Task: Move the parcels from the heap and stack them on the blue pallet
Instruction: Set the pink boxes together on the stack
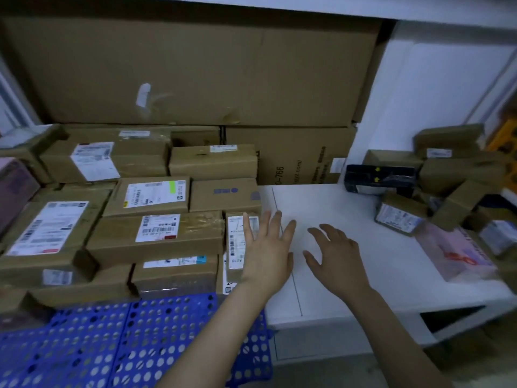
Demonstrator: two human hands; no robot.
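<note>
Several brown cardboard parcels [156,236] with white labels lie stacked on the blue perforated pallet [117,340] at the left. A narrow labelled parcel [236,247] stands at the stack's right edge. My left hand [268,253] is open, fingers spread, beside and partly in front of that narrow parcel. My right hand [338,259] hovers open over the white table [335,208], holding nothing. The heap of parcels [453,175] sits at the table's right end, with a black box [377,179] and a pink bag [453,250] among them.
Large flat cardboard cartons [195,71] lean against the wall behind the pallet stack. A white wall panel [436,88] rises behind the table. Something yellow [503,135] shows at the far right edge. Grey floor lies below the table.
</note>
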